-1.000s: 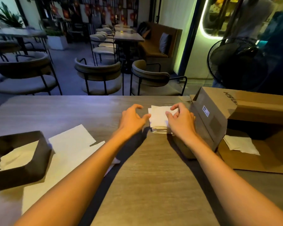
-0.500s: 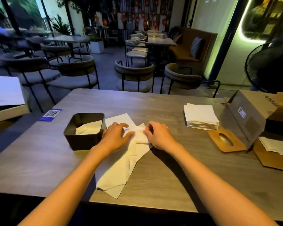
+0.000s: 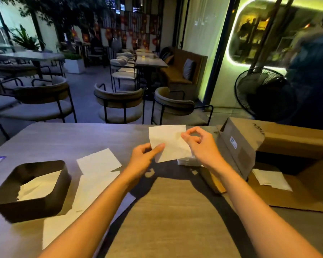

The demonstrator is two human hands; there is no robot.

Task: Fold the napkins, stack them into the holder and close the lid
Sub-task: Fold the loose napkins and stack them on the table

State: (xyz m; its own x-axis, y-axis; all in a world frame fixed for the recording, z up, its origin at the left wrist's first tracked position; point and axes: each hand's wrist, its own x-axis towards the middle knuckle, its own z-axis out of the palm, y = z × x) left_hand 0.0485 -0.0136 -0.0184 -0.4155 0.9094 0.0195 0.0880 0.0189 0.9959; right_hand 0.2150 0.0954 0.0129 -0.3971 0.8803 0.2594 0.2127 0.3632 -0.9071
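Here the left hand (image 3: 145,157) pinches the lower left corner of 1 napkin (image 3: 168,141) and the right hand (image 3: 199,146) pinches its right edge, so the sheet hangs in the air above the table (image 3: 166,211), just over the stack of napkins (image 3: 187,161) beside the cardboard box (image 3: 239,146). The holder (image 3: 29,189) sits well apart at the left with 1 napkin already inside, and more loose sheets (image 3: 98,162) lie between it and the hands.

The paper looks thin and limp, so a pull from both hands at once could tear it or leave a crooked crease. Held this loosely, it may also sag or flutter; a standing fan (image 3: 263,94) is behind the table, though whether it is running I cannot tell. A second sheet from the stack might cling and lift along. The lid is partly hidden by the right forearm.
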